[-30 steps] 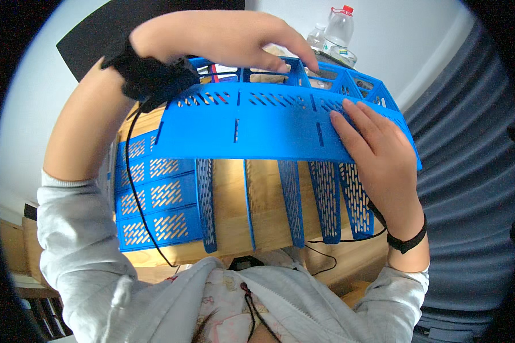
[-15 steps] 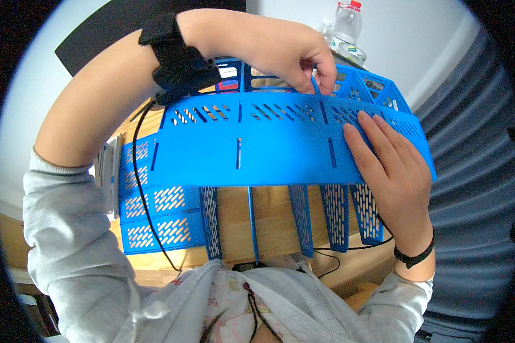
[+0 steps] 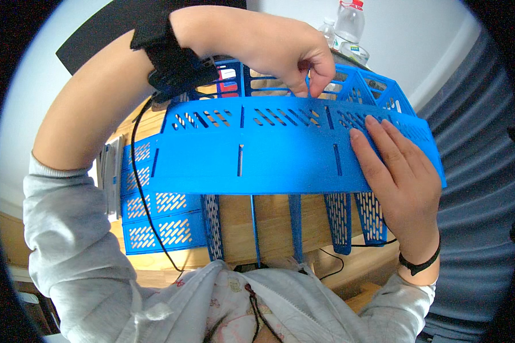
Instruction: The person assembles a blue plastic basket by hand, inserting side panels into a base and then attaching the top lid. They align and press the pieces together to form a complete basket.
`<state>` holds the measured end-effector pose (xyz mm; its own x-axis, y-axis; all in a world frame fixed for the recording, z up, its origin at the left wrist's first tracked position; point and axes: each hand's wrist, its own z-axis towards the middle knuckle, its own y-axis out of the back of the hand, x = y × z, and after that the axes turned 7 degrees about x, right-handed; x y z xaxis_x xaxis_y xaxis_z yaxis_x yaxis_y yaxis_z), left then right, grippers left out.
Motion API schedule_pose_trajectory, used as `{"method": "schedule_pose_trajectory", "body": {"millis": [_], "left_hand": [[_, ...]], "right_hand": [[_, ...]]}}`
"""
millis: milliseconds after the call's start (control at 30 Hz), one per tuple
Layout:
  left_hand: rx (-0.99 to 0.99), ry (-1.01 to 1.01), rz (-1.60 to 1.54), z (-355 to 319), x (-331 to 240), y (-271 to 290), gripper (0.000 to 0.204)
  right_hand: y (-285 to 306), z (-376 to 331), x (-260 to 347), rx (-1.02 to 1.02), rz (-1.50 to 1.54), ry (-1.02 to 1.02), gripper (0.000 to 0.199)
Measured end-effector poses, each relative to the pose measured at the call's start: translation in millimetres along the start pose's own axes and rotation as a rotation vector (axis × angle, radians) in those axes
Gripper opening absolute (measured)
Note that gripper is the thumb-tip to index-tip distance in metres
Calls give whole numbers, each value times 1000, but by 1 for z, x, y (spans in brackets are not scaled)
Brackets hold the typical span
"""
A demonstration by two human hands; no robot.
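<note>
A wide blue plastic panel [image 3: 206, 154] of a desktop file rack lies across the middle, with slanted cut-outs along its far side and narrow slots. My left hand [image 3: 312, 60] reaches over from the far side, thumb and fingers pinched on the edge of a thin blue divider [image 3: 309, 84] just behind the panel. My right hand [image 3: 403, 174] lies on the panel's right part, its fingers stretched out and spread. Below the panel, several perforated blue dividers [image 3: 339, 223] stick out toward me. The divider's lower part is hidden behind the panel.
Flat blue perforated panels [image 3: 166, 234] lie at the left on the wooden table [image 3: 274, 228]. Clear plastic bottles [image 3: 349, 26] stand behind the rack. A black cable [image 3: 136, 171] hangs from my left wrist strap [image 3: 166, 63]. A dark pleated curtain [image 3: 475, 228] hangs at the right.
The wide panel has shifted a little toward me and to the right, and my right hand has moved with it. My left hand keeps its pinch on the divider, which now leans differently.
</note>
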<state>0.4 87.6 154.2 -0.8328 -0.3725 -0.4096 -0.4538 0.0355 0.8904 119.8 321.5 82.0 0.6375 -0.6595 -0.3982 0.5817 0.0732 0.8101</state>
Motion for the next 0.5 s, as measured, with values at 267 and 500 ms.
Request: {"method": "schedule_pose_trajectory", "body": {"millis": [267, 500], "left_hand": [[-91, 58, 169, 7, 3, -11, 9], [-74, -38, 60, 6, -3, -4, 8]], "right_hand": [[-3, -2, 3, -36, 14, 6, 36], [-3, -2, 4, -39, 9, 17, 37]]}}
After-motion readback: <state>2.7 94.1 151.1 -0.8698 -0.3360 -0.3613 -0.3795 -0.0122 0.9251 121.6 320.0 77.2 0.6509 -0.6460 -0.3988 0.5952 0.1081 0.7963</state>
